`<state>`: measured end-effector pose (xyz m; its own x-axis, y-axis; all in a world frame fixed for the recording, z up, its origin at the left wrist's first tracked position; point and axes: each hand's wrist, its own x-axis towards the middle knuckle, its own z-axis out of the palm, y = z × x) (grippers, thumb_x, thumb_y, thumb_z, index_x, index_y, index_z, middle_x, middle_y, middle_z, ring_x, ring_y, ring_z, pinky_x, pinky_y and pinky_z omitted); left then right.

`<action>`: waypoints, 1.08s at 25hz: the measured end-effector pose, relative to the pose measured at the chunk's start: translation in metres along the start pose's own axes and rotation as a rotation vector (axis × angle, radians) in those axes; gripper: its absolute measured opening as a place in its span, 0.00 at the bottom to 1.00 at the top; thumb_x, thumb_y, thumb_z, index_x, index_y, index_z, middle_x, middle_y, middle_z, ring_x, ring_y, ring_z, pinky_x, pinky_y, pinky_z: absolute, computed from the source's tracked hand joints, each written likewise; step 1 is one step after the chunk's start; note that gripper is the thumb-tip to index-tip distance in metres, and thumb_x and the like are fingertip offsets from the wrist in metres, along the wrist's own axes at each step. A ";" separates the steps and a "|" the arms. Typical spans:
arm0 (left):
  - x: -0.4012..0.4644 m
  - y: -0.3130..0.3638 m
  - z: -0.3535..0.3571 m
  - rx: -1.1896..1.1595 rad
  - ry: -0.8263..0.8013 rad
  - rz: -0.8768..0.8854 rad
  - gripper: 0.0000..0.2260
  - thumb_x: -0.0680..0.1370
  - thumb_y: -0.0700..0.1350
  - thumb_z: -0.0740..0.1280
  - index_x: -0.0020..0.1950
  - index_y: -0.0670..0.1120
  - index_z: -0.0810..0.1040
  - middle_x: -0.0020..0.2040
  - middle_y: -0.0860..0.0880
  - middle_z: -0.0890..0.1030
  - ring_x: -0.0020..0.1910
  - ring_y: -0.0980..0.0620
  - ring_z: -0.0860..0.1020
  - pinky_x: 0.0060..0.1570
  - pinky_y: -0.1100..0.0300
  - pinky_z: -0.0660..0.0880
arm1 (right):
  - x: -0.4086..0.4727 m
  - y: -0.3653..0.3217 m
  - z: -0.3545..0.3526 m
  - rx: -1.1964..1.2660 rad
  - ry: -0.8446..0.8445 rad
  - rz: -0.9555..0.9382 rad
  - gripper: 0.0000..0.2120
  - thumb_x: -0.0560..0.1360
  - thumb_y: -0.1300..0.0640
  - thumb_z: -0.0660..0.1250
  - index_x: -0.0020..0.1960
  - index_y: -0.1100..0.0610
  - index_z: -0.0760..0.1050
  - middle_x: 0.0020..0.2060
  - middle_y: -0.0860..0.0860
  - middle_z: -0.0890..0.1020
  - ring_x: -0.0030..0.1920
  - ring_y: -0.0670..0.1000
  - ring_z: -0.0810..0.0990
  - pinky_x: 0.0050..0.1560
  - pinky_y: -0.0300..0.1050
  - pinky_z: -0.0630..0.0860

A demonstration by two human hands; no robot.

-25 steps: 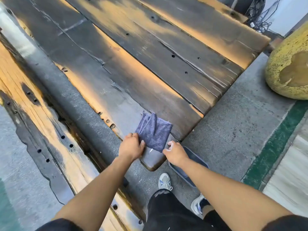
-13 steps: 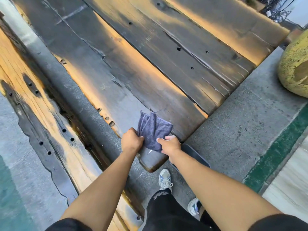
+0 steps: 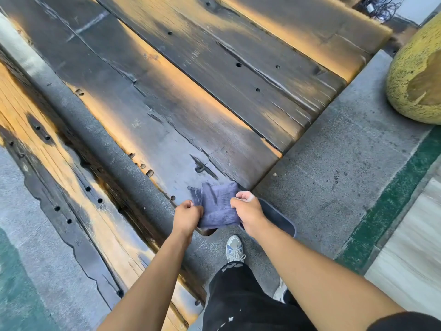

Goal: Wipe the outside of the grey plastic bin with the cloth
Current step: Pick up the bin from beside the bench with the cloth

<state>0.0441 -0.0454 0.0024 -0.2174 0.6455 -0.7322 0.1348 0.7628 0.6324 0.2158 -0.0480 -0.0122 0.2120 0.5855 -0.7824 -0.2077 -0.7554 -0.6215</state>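
Since a second ago both hands have drawn the cloth back toward the near corner of the bench and bunched it up; it lay flatter and further up the planks before. The left hand has its grip closed on the cloth's left edge, and the right hand pinches the right edge, fingers curled tight. That suggests the cloth is being gathered ready for wiping, with no wiping begun. The grey plastic bin sits on the floor just behind the right wrist, mostly hidden, only a dark rim showing.

The bench is worn dark timber with bolt holes and orange patches. To the right lie grey concrete floor, a green painted stripe and a yellow speckled boulder-like object.
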 end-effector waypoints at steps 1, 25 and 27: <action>-0.011 -0.005 0.007 -0.007 -0.026 -0.004 0.12 0.62 0.35 0.62 0.33 0.50 0.62 0.31 0.47 0.62 0.34 0.49 0.62 0.31 0.54 0.63 | -0.008 0.004 -0.012 0.075 0.005 0.036 0.13 0.69 0.70 0.66 0.52 0.59 0.75 0.37 0.53 0.80 0.40 0.52 0.74 0.42 0.47 0.72; -0.205 -0.235 0.314 0.064 -0.356 -0.055 0.35 0.68 0.20 0.46 0.69 0.39 0.74 0.45 0.42 0.81 0.38 0.48 0.76 0.32 0.61 0.71 | -0.079 0.291 -0.383 0.243 0.079 0.109 0.29 0.63 0.60 0.59 0.60 0.39 0.76 0.38 0.45 0.87 0.36 0.49 0.81 0.39 0.50 0.80; -0.188 -0.252 0.330 0.103 -0.404 -0.007 0.37 0.68 0.19 0.47 0.71 0.40 0.73 0.53 0.40 0.83 0.44 0.47 0.80 0.39 0.60 0.78 | -0.061 0.312 -0.388 0.216 0.125 0.105 0.26 0.67 0.56 0.59 0.56 0.29 0.74 0.39 0.44 0.87 0.36 0.46 0.81 0.42 0.51 0.82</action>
<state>0.3701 -0.3462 -0.1031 0.1757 0.5876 -0.7898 0.2353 0.7540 0.6133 0.5087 -0.4338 -0.1439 0.2920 0.4562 -0.8406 -0.4310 -0.7218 -0.5415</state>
